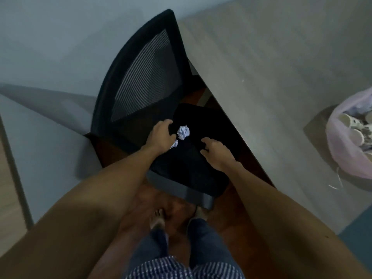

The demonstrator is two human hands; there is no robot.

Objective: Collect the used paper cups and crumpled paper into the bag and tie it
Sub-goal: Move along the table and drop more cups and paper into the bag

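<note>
1. The left hand (161, 135) is curled over a small paper wad (174, 144) on the chair seat (187, 168); a firm grasp cannot be confirmed.
2. The right hand (214, 151) hovers, fingers loose and empty.
3. A larger crumpled paper (183, 132) lies between them: judged light, soft, easily pinched whole.
4. Clearance is limited by the desk edge (231, 121); the bag (350, 141) stands well apart on the desk.

Dim, soft, motion-blurred view with wide-angle bending at edges.
</note>
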